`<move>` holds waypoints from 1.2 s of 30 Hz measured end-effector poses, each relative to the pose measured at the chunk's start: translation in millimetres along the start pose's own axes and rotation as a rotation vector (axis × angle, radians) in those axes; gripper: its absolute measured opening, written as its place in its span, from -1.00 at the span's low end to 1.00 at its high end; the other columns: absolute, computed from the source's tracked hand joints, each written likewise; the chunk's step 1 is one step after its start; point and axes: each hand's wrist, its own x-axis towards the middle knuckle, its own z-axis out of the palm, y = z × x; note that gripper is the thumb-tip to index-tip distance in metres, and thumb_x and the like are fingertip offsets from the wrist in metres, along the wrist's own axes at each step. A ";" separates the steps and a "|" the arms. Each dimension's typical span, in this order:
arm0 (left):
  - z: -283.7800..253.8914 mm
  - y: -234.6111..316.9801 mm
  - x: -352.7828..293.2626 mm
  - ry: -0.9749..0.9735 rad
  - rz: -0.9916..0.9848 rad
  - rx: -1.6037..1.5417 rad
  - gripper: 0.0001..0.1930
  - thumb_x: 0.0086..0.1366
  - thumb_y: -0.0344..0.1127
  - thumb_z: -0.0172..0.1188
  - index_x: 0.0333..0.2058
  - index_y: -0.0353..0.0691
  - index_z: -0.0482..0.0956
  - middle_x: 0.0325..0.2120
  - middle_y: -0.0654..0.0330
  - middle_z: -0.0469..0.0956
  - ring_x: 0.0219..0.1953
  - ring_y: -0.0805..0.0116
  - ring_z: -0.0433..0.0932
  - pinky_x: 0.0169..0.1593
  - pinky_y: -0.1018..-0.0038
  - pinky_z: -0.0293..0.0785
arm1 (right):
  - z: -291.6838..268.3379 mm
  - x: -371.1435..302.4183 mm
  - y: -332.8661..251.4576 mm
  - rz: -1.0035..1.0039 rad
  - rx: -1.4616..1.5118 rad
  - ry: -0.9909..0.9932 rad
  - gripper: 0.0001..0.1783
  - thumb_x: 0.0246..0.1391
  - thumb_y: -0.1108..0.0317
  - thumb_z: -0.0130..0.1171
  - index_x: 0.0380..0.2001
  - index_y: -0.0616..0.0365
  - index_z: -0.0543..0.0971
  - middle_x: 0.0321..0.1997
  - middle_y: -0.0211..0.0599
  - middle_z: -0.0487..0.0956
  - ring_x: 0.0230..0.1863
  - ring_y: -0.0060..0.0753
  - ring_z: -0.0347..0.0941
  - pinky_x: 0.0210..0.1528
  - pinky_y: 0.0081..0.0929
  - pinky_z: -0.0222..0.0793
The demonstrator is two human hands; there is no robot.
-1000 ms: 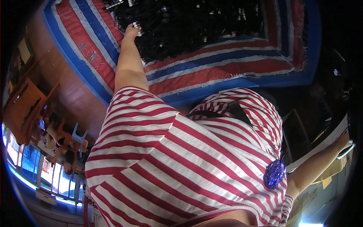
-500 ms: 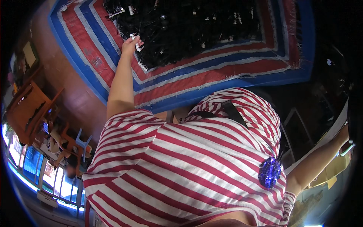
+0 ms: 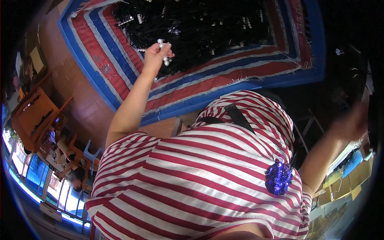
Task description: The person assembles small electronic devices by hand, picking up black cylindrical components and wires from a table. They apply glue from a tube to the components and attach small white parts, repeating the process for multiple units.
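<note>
My left hand [image 3: 157, 58] is closed, fingers pinched on a short strand of white bead-like pieces [image 3: 161, 41], which sticks out above and below the fingers. It hangs over the left part of a dark pile of thin black strands [image 3: 200, 40], where more white beaded pieces [image 3: 139, 18] lie scattered. The pile rests on a red, white and blue striped sheet [image 3: 176, 89]. My right hand [image 3: 357, 120] is out at the far right, smeared by motion and partly lost in the dark rim, so its fingers do not show.
Cardboard boxes [image 3: 346, 186] and a blue bag-like thing [image 3: 353, 163] are at the right below my right arm. Left are a wooden chair [image 3: 34, 118], a small blue stool [image 3: 92, 154] and a person [image 3: 76, 180] by the windows. A purple sequined ball [image 3: 279, 178] hangs on my striped shirt.
My left hand has moved right, from the sheet's edge to over the black pile, keeping the white beaded strand. My right hand has swung up and away from the boxes.
</note>
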 end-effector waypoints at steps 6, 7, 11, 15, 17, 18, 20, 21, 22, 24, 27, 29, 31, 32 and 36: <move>64.5 27.2 -27.4 -0.083 0.125 0.206 -0.85 0.12 -0.36 0.17 -0.47 -0.36 0.52 -0.65 0.27 0.49 -0.59 0.59 0.46 -0.46 0.62 0.46 | 190.4 -86.4 -74.3 0.593 0.671 -1.152 -0.45 0.05 0.02 0.05 -0.01 0.20 0.37 -0.11 -0.11 0.47 -0.09 -0.31 0.40 -0.04 -0.49 0.28; 73.0 33.7 -35.0 -0.075 0.147 0.285 -0.86 0.12 -0.37 0.16 -0.47 -0.36 0.52 -0.64 0.28 0.50 -0.60 0.60 0.46 -0.48 0.64 0.43 | 210.2 -96.5 -77.8 0.657 0.684 -1.253 -0.31 0.01 -0.12 0.02 0.02 0.25 0.34 -0.08 -0.07 0.45 -0.04 -0.26 0.38 -0.01 -0.46 0.27; 95.0 46.3 -60.5 -0.078 0.277 0.751 -0.82 0.05 -0.31 0.15 -0.41 -0.31 0.51 -0.53 0.00 0.53 -0.46 0.08 0.54 -0.38 0.32 0.42 | 231.0 -90.8 -93.7 1.232 1.006 -1.339 -0.20 -0.01 -0.21 -0.05 0.08 0.27 0.25 0.10 0.02 0.28 0.07 -0.06 0.26 0.10 -0.13 0.12; 101.1 52.2 -73.2 -0.234 0.279 0.986 -0.77 0.02 -0.28 0.17 -0.40 -0.33 0.51 -0.41 -0.06 0.52 -0.32 0.00 0.51 -0.26 0.25 0.41 | 231.2 -104.7 -89.1 1.284 0.899 -1.222 -0.39 -0.06 -0.08 0.08 -0.18 0.31 0.45 -0.28 -0.18 0.50 -0.32 -0.39 0.41 -0.32 -0.48 0.28; 94.8 63.5 -73.4 -0.433 0.231 1.044 -0.73 -0.01 -0.26 0.22 -0.38 -0.35 0.50 -0.46 -0.05 0.53 -0.36 0.01 0.52 -0.29 0.28 0.43 | 228.4 -111.3 -81.4 1.280 0.928 -1.225 -0.38 -0.10 -0.05 0.13 -0.16 0.32 0.43 -0.28 -0.19 0.50 -0.33 -0.39 0.41 -0.35 -0.49 0.28; 92.6 82.2 -70.7 -0.551 0.154 0.988 -0.71 -0.02 -0.25 0.23 -0.37 -0.35 0.51 -0.47 -0.05 0.54 -0.37 0.02 0.53 -0.29 0.29 0.43 | 226.9 -113.3 -83.5 1.300 0.922 -1.187 -0.39 -0.12 -0.02 0.14 -0.15 0.32 0.43 -0.31 -0.21 0.51 -0.36 -0.41 0.40 -0.39 -0.53 0.26; 81.6 97.6 -60.7 -0.733 -0.011 0.812 -0.64 -0.04 -0.22 0.27 -0.35 -0.39 0.50 -0.49 -0.06 0.55 -0.38 0.09 0.56 -0.31 0.34 0.45 | 224.3 -102.7 -80.8 1.201 1.018 -1.272 -0.44 -0.08 -0.05 0.08 -0.18 0.23 0.43 -0.20 -0.16 0.46 -0.16 -0.27 0.37 -0.09 -0.28 0.16; 83.9 112.8 -57.6 -0.781 -0.160 0.902 -0.58 -0.03 -0.20 0.28 -0.27 -0.42 0.47 -0.43 -0.08 0.55 -0.32 0.13 0.57 -0.27 0.36 0.45 | 222.0 -96.9 -80.2 1.148 1.065 -1.312 -0.46 -0.07 -0.06 0.05 -0.19 0.19 0.43 -0.14 -0.14 0.44 -0.07 -0.20 0.35 0.06 -0.15 0.11; 83.8 111.3 -59.6 -0.777 -0.040 0.924 -0.55 -0.02 -0.19 0.27 -0.23 -0.43 0.44 -0.40 -0.09 0.54 -0.30 0.12 0.56 -0.25 0.36 0.45 | 220.3 -94.9 -81.5 1.150 1.058 -1.281 -0.53 -0.07 -0.04 0.03 -0.22 0.11 0.45 -0.20 -0.22 0.47 -0.08 -0.24 0.35 0.05 -0.13 0.10; 90.2 119.2 -72.6 -0.751 0.046 1.026 -0.45 0.02 -0.21 0.25 -0.07 -0.43 0.32 -0.28 -0.14 0.50 -0.20 0.11 0.53 -0.17 0.37 0.46 | 217.6 -94.7 -75.7 1.232 1.092 -1.246 -0.56 -0.07 -0.01 0.02 -0.23 0.07 0.46 -0.21 -0.25 0.48 -0.07 -0.27 0.35 0.04 -0.11 0.09; 87.9 136.1 -81.2 -0.669 0.003 1.208 -0.30 0.05 -0.18 0.23 0.09 -0.43 0.17 -0.14 -0.16 0.44 -0.15 0.16 0.51 -0.10 0.43 0.43 | 218.3 -99.7 -64.3 1.284 1.084 -1.255 -0.67 -0.07 0.08 0.01 -0.29 0.03 0.47 -0.26 -0.32 0.48 -0.12 -0.37 0.34 -0.08 -0.20 0.18; 76.2 149.0 -54.6 -0.634 -0.088 1.126 -0.30 0.06 -0.15 0.22 0.09 -0.43 0.19 -0.13 -0.12 0.45 -0.15 0.20 0.52 -0.11 0.44 0.42 | 221.7 -110.7 -59.3 1.117 1.071 -1.319 -0.71 -0.07 0.11 0.01 -0.34 0.05 0.47 -0.29 -0.35 0.48 -0.16 -0.40 0.33 -0.15 -0.25 0.21; 43.3 96.7 21.1 -0.451 0.058 0.916 -0.28 0.08 0.01 0.18 0.08 -0.39 0.22 -0.10 -0.06 0.44 -0.11 0.26 0.49 -0.10 0.42 0.40 | 210.9 -104.5 -71.5 1.040 0.943 -1.354 -0.70 -0.13 0.22 0.00 -0.40 0.24 0.48 -0.48 -0.25 0.48 -0.39 -0.40 0.38 -0.31 -0.52 0.25; 49.5 89.9 50.3 -0.364 -0.084 0.818 -0.22 0.06 0.12 0.16 0.09 -0.38 0.21 -0.09 -0.05 0.42 -0.09 0.26 0.47 -0.06 0.40 0.38 | 210.3 -102.3 -73.7 0.977 0.875 -1.383 -0.67 -0.12 0.21 0.00 -0.36 0.25 0.47 -0.42 -0.22 0.49 -0.33 -0.33 0.40 -0.26 -0.48 0.27; 79.5 32.8 142.5 -0.291 -0.510 0.600 0.00 -0.07 0.39 0.08 0.14 -0.33 0.11 0.05 -0.05 0.26 0.04 0.10 0.34 0.07 0.25 0.26 | 197.5 -101.2 -74.9 0.575 0.733 -1.356 -0.62 -0.06 0.15 -0.06 -0.34 0.28 0.45 -0.34 -0.10 0.48 -0.27 -0.23 0.41 -0.20 -0.37 0.29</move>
